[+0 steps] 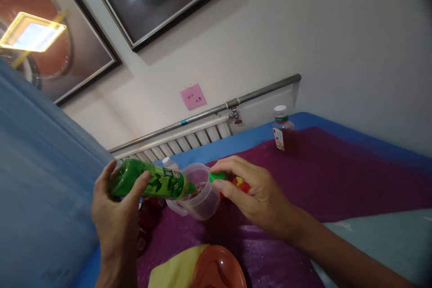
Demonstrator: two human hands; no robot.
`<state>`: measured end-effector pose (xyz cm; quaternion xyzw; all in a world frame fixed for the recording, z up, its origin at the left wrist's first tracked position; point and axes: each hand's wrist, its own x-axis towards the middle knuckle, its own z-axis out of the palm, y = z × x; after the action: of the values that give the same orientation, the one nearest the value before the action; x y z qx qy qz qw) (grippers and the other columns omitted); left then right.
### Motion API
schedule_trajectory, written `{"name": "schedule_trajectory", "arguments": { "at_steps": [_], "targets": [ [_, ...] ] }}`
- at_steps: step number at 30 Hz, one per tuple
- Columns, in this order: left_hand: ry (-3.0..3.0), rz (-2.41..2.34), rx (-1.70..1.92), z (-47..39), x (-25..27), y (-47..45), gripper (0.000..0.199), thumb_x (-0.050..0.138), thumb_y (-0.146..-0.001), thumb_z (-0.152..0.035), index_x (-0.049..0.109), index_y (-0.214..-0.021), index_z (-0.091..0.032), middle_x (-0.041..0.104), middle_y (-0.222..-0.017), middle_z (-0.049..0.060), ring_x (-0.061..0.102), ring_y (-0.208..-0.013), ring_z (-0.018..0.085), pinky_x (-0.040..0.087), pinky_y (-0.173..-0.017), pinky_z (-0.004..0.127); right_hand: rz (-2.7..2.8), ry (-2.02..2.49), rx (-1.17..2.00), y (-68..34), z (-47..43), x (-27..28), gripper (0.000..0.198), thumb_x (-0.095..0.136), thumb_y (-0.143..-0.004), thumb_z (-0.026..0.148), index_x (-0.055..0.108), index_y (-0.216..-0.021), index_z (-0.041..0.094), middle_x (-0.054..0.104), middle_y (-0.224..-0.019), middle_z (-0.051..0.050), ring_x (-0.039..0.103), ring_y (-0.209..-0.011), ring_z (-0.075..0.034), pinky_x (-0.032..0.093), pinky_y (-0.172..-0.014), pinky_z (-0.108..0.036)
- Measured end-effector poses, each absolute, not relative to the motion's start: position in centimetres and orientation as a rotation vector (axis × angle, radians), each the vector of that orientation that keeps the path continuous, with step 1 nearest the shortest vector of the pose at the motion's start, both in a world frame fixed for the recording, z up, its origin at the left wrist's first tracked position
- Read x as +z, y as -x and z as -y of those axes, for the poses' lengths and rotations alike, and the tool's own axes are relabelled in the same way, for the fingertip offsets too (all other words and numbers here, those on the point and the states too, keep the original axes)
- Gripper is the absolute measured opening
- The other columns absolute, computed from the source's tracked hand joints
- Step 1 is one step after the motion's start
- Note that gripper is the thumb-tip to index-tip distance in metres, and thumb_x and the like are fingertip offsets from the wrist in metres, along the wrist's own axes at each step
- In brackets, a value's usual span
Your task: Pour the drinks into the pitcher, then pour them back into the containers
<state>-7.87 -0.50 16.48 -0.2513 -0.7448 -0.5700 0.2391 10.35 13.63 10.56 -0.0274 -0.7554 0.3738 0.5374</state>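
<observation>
My left hand is wrapped round a green labelled drink bottle, tipped to the right. The bottle's mouth lies over the rim of a clear plastic jug, and bubbly liquid shows inside the jug. Between the thumb and fingers of my right hand is a green bottle cap, close to the jug's right rim. A red and yellow item shows partly behind my right hand; I cannot tell what it is or whether the hand touches it.
An orange-red dish and a yellow cloth lie at the front on a purple cover. A white-capped bottle stands at the back right. Another white-capped bottle is behind the jug. A blue curtain hangs at left.
</observation>
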Motion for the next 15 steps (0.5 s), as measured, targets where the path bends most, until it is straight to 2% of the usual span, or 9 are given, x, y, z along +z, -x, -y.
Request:
{"name": "schedule_trajectory", "arguments": {
  "at_steps": [9,15],
  "targets": [
    [0.722,2.061,-1.571,1.5,16.5,8.3,0.083,0.079,-0.063,-0.058,0.056,-0.136,-0.027,0.064,-0.130,0.010,0.059,-0.119,0.033,0.044,-0.105,0.054,1.805,0.067,0.901,-10.3,-13.6,10.5,0.013,0.060,-0.090,0.018,0.067,-0.102,0.019,0.071,-0.099,-0.002,0.066,-0.093,-0.013,0.052,-0.076,-0.023],
    [0.711,2.169,-1.572,4.2,16.4,8.7,0.085,0.078,-0.060,-0.059,0.056,-0.136,-0.029,0.063,-0.132,0.008,0.058,-0.122,0.035,0.040,-0.109,0.057,1.808,0.064,0.855,-9.9,-13.7,10.3,0.012,0.060,-0.091,0.019,0.067,-0.101,0.019,0.071,-0.097,-0.001,0.066,-0.092,-0.013,0.051,-0.082,-0.024]
  ]
}}
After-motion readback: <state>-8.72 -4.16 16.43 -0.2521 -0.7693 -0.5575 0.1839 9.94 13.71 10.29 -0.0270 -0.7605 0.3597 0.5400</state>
